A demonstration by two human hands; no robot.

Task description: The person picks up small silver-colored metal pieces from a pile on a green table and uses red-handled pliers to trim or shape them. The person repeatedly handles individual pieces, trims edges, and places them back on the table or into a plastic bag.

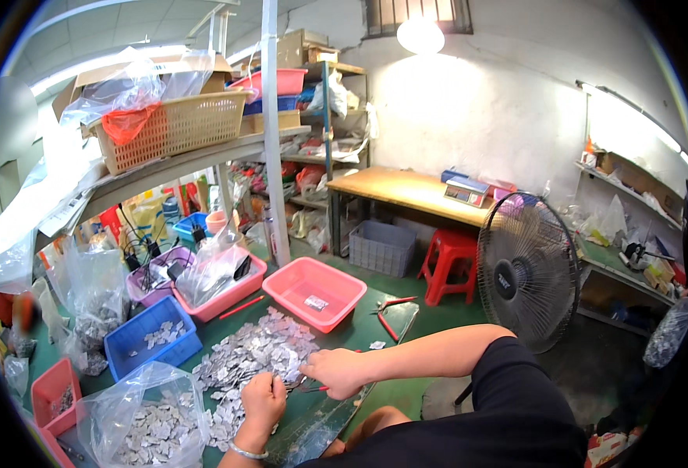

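At the near right of the loose, flat silver-grey metal pieces [270, 343], the right hand [335, 373] grips a red-handled metal tool [323, 388], best steadied beside the clenched left hand [264, 399], contents indeterminable.

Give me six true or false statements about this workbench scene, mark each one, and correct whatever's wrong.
1. The right hand holds a red-handled tool. True.
2. The bracelet is on the right wrist. False: the bracelet is on the wrist of the left hand.
3. The blue tub beside the heap of grey pieces holds some similar pieces. True.
4. The standing fan is left of the heap. False: the fan stands to its right.
5. The plastic stool is blue. False: the stool is red.
6. Red-handled pliers lie right of the nearest pink tub. True.
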